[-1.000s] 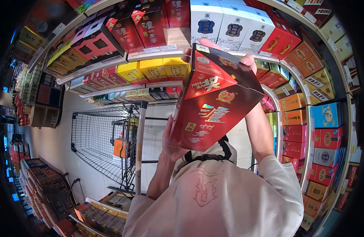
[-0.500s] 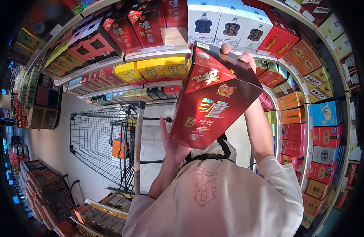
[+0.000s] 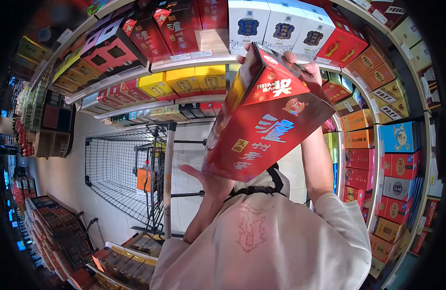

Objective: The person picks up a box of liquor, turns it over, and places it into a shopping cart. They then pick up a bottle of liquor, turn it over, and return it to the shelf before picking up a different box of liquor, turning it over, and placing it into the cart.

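A large dark red box [image 3: 261,130] with silver lettering and a bright red triangle is held tilted in front of my chest. My right hand [image 3: 302,67] grips its top end, fingers over the upper edge. At the lower end, my left hand [image 3: 211,181] supports the box from beneath, its thumb stretched out to the left and the other fingers largely hidden behind the box. Similar dark red boxes [image 3: 177,31] stand on the upper shelf, beside a gap in the row. White boxes [image 3: 282,29] with dark emblems stand to the right of that gap.
A wire shopping cart [image 3: 124,169] stands at the left with an orange box [image 3: 144,180] in it. Yellow boxes [image 3: 182,81] line the middle shelf [image 3: 203,61]. Curved shelves of boxes [image 3: 399,164] run down the right side, and a low display [image 3: 121,266] is at the lower left.
The box has turned and tilted further, showing more of its left side. My left thumb has swung outward to the left, and my right hand's fingers have shifted along the top edge.
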The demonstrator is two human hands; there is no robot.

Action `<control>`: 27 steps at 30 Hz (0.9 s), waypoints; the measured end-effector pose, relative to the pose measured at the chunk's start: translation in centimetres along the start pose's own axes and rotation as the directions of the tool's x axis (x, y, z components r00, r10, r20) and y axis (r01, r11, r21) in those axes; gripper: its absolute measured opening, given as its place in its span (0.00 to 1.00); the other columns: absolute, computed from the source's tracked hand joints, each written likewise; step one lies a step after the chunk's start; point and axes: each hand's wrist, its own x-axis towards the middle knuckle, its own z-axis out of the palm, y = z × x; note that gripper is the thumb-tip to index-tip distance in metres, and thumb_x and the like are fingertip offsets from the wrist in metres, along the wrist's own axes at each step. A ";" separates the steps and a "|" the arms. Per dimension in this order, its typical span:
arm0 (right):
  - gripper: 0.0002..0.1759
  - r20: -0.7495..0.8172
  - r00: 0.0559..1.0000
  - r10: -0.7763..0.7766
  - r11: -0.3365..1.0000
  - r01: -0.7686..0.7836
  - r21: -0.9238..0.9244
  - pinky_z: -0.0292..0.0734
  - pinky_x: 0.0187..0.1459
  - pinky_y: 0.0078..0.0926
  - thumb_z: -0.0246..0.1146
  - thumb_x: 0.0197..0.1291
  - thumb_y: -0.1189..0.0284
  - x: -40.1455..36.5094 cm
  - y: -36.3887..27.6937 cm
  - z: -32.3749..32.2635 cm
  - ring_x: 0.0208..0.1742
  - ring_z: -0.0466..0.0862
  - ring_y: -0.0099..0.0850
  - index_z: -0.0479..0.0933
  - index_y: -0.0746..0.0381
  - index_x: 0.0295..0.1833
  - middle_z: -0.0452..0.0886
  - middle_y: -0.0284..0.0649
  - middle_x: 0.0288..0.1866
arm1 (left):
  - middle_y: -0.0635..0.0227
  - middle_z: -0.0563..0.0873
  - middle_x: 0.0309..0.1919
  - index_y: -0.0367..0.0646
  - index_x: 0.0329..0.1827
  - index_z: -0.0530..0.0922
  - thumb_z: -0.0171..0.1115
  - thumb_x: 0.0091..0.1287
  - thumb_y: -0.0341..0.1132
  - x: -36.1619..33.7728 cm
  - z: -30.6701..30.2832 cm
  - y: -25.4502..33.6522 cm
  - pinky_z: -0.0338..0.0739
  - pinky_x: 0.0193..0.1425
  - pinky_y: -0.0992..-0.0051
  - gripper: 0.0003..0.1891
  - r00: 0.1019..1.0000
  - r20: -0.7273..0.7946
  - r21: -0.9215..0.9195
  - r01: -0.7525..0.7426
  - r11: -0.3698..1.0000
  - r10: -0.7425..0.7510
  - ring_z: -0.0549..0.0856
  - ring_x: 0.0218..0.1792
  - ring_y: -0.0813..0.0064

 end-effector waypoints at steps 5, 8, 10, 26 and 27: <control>0.22 -0.015 0.998 -0.068 0.996 0.067 -0.064 0.81 0.63 0.48 0.55 0.66 0.61 -0.5 -0.3 -1.3 0.61 0.84 0.51 0.73 0.64 0.58 0.81 0.57 0.60 | 0.65 0.68 0.81 0.47 0.85 0.59 0.33 0.57 0.92 -0.1 -5.6 -3.2 0.55 0.85 0.51 0.66 0.983 0.112 0.082 -0.155 0.985 0.145 0.67 0.79 0.64; 0.22 -0.062 0.991 -0.118 0.986 0.110 -0.123 0.81 0.62 0.47 0.55 0.66 0.61 -1.2 -1.0 -2.1 0.60 0.84 0.50 0.72 0.64 0.58 0.81 0.57 0.60 | 0.63 0.68 0.80 0.47 0.85 0.58 0.36 0.64 0.87 -0.3 -3.8 -1.7 0.59 0.83 0.55 0.59 0.994 0.100 0.489 -0.093 0.867 0.050 0.68 0.78 0.64; 0.22 -0.089 0.984 -0.152 0.977 0.136 -0.163 0.81 0.62 0.47 0.55 0.66 0.60 -1.4 -1.4 -2.4 0.60 0.84 0.50 0.72 0.64 0.59 0.81 0.56 0.61 | 0.63 0.68 0.79 0.47 0.84 0.58 0.36 0.69 0.84 -0.2 -2.8 -1.2 0.61 0.82 0.57 0.55 1.000 0.010 0.709 0.013 0.705 -0.028 0.69 0.77 0.65; 0.32 0.043 0.949 -0.313 0.341 0.154 -0.927 0.61 0.76 0.48 0.59 0.67 0.46 -3.7 10.3 8.4 0.79 0.68 0.52 0.74 0.63 0.59 0.46 0.71 0.87 | 0.59 0.75 0.77 0.48 0.83 0.64 0.46 0.75 0.73 5.0 -3.8 0.4 0.75 0.75 0.46 0.44 0.983 0.065 -0.321 0.184 0.929 -0.172 0.77 0.73 0.54; 0.32 0.102 0.948 -0.302 0.337 0.206 -0.919 0.59 0.77 0.49 0.61 0.67 0.45 -3.8 10.9 8.2 0.82 0.66 0.54 0.74 0.62 0.60 0.41 0.72 0.88 | 0.59 0.75 0.76 0.48 0.83 0.64 0.46 0.75 0.73 4.9 -4.1 0.4 0.75 0.75 0.46 0.44 0.983 0.061 -0.324 0.183 0.928 -0.172 0.78 0.73 0.54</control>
